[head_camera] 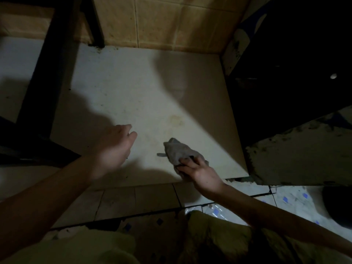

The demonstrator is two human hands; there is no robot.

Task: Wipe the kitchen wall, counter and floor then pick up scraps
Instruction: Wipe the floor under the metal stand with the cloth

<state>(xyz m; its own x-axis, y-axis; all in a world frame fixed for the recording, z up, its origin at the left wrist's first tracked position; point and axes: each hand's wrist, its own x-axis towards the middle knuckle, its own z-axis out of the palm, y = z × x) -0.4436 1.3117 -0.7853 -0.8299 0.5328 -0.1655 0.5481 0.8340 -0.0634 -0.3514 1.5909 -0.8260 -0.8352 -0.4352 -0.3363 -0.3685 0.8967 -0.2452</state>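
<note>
Clearly I was on the bench-wiping step: my right hand (198, 171) had its fingers (187, 161) bunched around the grey rag (176, 150) at five o'clock on the bench (133, 88), my left hand (114, 145) hovering loosely open at nine. Next, I judged, a sweep toward the yellowish stain (176, 120) at twelve.

Rag (178, 152): grey cloth, soft, matt. Floor slab (144, 96): pale, smooth, dull sheen, faint stain. Wall (162, 21): tan tiles, slightly glossy. Ledge (297, 159) at right: rough, crumbly, concrete-like.
</note>
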